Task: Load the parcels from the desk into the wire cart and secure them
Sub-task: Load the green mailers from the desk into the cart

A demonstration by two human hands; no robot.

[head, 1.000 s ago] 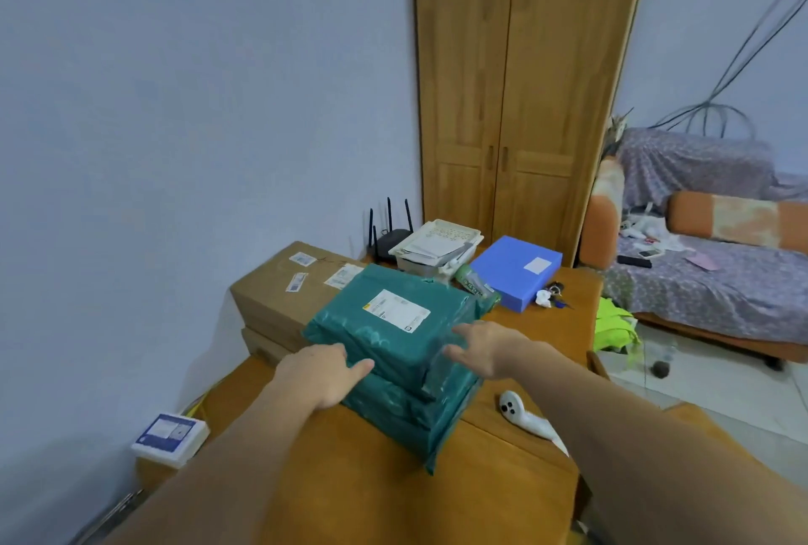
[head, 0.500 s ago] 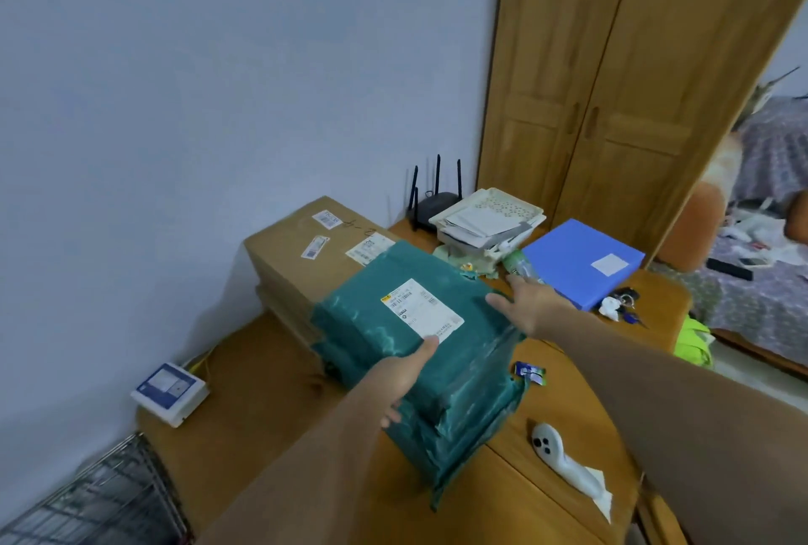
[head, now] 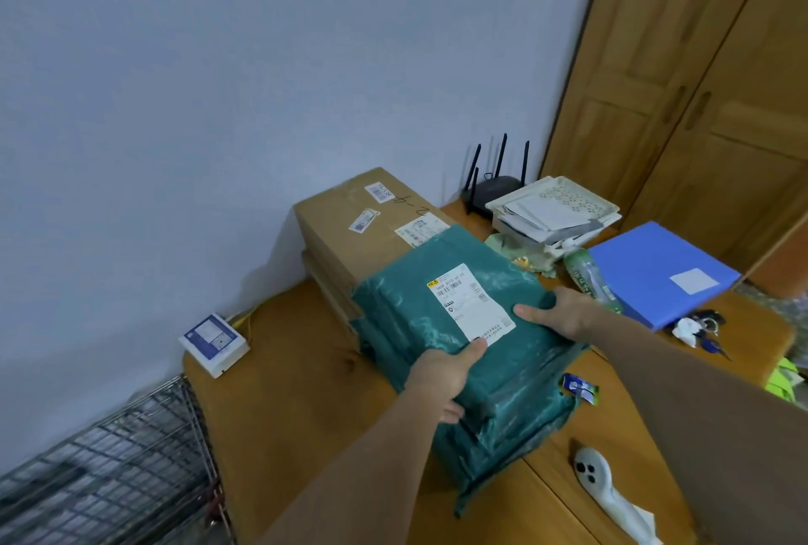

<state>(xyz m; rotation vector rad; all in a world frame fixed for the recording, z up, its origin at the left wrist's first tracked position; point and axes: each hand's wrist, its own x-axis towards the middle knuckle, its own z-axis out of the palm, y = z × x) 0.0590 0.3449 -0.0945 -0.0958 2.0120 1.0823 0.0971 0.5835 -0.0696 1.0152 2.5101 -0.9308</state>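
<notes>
A stack of green plastic mailer parcels (head: 415, 312) lies on the wooden desk (head: 315, 409), the top one bearing a white shipping label. My left hand (head: 446, 378) grips the near edge of the top green parcel, thumb on the label. On the parcel's right edge rests my right hand (head: 557, 310), fingers curled around it. Behind the stack stand two brown cardboard boxes (head: 350, 225) against the wall. The wire cart (head: 109, 461) stands at the lower left, beside the desk's left end.
A small white-and-blue box (head: 214, 343) sits at the desk's left corner. A router (head: 492, 186), a paper tray (head: 555, 212), a green bottle (head: 588, 277), a blue folder (head: 660, 271), keys (head: 699, 328), a white handheld device (head: 599, 474) and a wooden wardrobe (head: 699, 85) fill the right side.
My view has swung left and down, bringing the wire cart into sight. Both hands have shifted from the stack's front to grip the top parcel's near and right edges.
</notes>
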